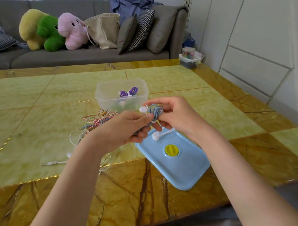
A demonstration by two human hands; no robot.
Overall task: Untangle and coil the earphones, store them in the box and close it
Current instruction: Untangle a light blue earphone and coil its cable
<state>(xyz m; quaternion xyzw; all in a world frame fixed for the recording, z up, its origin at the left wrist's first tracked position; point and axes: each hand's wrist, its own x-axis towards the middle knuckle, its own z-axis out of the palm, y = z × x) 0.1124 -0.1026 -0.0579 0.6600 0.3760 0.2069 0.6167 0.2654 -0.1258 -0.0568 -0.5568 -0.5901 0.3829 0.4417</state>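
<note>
over table (39, 95): both hands' fingers (145, 119) pinch blue earphone coil (155, 112) betw. them.

We sit at a glossy yellow-green stone surface (39, 95) with a brown veined border. Beyond it we see a grey sofa (82, 55) carrying yellow (28, 27), green (50, 33) and pink (71, 31) plush toys, a beige tote (104, 30), cushions (134, 32) and blue cloth (131, 3). To our right stand white panelled cabinets (255, 36), and soft, even light fills the room.
</note>
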